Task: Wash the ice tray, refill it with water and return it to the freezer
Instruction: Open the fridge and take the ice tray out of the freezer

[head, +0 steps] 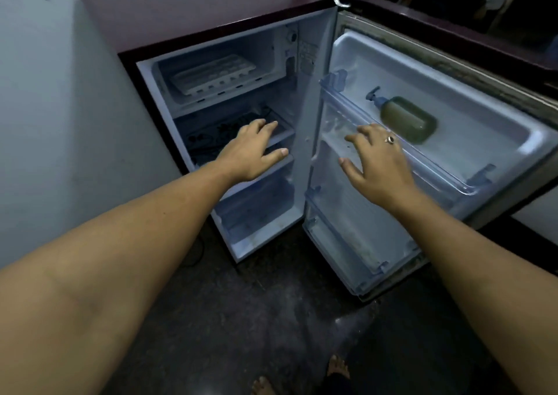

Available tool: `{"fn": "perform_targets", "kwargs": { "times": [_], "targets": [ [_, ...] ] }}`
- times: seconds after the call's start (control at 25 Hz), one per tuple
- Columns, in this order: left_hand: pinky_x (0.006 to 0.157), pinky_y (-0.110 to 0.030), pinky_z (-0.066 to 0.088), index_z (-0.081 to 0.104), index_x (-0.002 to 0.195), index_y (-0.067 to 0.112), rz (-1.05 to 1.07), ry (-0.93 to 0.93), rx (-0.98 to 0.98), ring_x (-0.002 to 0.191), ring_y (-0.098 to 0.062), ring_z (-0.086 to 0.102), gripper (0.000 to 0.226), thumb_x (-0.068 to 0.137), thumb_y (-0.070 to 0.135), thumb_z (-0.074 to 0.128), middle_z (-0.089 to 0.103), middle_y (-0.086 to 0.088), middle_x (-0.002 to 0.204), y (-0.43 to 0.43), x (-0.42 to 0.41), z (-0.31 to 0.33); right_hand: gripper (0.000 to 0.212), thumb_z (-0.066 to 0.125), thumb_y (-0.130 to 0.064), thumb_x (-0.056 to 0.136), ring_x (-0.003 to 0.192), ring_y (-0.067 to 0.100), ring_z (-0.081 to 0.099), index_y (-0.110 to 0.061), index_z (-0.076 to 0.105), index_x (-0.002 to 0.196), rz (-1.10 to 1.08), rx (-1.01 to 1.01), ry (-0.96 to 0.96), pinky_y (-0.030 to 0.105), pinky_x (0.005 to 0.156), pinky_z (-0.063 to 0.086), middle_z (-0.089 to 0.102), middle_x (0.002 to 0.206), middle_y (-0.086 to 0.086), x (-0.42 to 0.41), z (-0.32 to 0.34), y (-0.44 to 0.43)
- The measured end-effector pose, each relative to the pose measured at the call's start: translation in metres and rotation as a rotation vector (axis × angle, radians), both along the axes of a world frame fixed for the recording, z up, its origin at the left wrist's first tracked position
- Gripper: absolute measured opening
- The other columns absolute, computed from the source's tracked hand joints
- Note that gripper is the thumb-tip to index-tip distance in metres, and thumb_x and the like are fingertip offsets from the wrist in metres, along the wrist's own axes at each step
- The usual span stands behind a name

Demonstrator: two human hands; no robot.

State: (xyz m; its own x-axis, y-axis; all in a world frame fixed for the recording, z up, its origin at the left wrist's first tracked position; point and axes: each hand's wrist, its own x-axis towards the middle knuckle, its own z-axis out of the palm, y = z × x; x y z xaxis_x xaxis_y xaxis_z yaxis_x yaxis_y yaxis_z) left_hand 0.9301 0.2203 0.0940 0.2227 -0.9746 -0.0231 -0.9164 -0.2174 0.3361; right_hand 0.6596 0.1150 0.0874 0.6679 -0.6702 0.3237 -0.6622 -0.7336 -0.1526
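**Ice tray sitting in freezer, both hands empty**

The white ice tray is lying flat inside the freezer compartment at the top of the open fridge, with neither hand touching it. The left hand is hovering palm down in front of the fridge's middle shelf, below the freezer compartment, fingers straight and relaxed, holding nothing. Contact with the shelf: cannot tell. The right hand, wearing a ring, is spreading loose fingers in front of the fridge door, which is standing wide open at the fridge's right; it is gripping nothing. A pump bottle of yellow-green liquid is resting in the fridge door's upper rack, just beyond the right hand. Bare feet are standing on the dark floor before the fridge
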Motion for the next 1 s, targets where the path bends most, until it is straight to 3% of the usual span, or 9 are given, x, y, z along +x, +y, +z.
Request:
{"fn": "perform_targets", "kwargs": {
  "times": [0.16,0.6,0.76,0.84,0.92,1.0],
  "targets": [
    [0.123,-0.054,0.030,0.017,0.169,0.018,0.111,0.003,0.002,0.160,-0.034,0.016,0.079,0.107,0.059,0.046,0.015,-0.011,0.175,0.006,0.045,0.002,0.049,0.059,-0.042,0.100,0.137,0.036,0.043,-0.010,0.057,0.136,0.087,0.039,0.058,0.051,0.113,0.034,0.054,0.140,0.015,0.059,-0.006,-0.034],
    [0.124,-0.056,0.030,0.026,0.166,0.015,0.405,-0.041,-0.049,0.157,-0.039,0.022,0.078,0.105,0.057,0.050,0.023,-0.021,0.172,-0.060,0.136,-0.001,0.050,0.056,-0.041,0.102,0.122,0.039,0.053,-0.006,0.055,0.138,0.368,0.131,-0.003,0.050,0.100,0.045,0.058,0.132,0.018,0.241,0.012,-0.148],
    [0.128,-0.052,0.024,0.023,0.168,0.015,0.535,-0.022,-0.080,0.160,-0.038,0.015,0.079,0.106,0.057,0.049,0.018,-0.019,0.174,-0.089,0.174,-0.018,0.052,0.053,-0.042,0.104,0.119,0.042,0.057,-0.009,0.053,0.144,0.359,0.238,0.014,0.048,0.092,0.053,0.057,0.138,0.021,0.305,0.005,-0.190],
    [0.129,-0.049,0.021,0.020,0.169,0.017,0.619,-0.027,-0.090,0.161,-0.038,0.014,0.080,0.106,0.059,0.047,0.016,-0.018,0.175,-0.104,0.193,-0.029,0.051,0.051,-0.040,0.105,0.124,0.042,0.055,-0.010,0.051,0.147,0.337,0.302,-0.008,0.048,0.097,0.053,0.055,0.142,0.021,0.337,-0.001,-0.214],
    [0.130,-0.048,0.017,0.015,0.170,0.018,0.700,-0.018,-0.099,0.162,-0.037,0.012,0.081,0.107,0.060,0.044,0.012,-0.016,0.177,-0.116,0.208,-0.040,0.051,0.046,-0.040,0.107,0.128,0.040,0.054,-0.011,0.049,0.150,0.313,0.342,-0.013,0.042,0.100,0.050,0.053,0.146,0.021,0.364,-0.010,-0.234],
    [0.131,-0.047,0.013,0.013,0.170,0.016,0.739,-0.019,-0.109,0.163,-0.036,0.009,0.081,0.108,0.059,0.043,0.009,-0.016,0.177,-0.125,0.219,-0.050,0.049,0.042,-0.040,0.109,0.125,0.039,0.055,-0.011,0.049,0.148,0.281,0.398,-0.020,0.033,0.092,0.045,0.055,0.143,0.020,0.385,-0.018,-0.250]
  ]
}}
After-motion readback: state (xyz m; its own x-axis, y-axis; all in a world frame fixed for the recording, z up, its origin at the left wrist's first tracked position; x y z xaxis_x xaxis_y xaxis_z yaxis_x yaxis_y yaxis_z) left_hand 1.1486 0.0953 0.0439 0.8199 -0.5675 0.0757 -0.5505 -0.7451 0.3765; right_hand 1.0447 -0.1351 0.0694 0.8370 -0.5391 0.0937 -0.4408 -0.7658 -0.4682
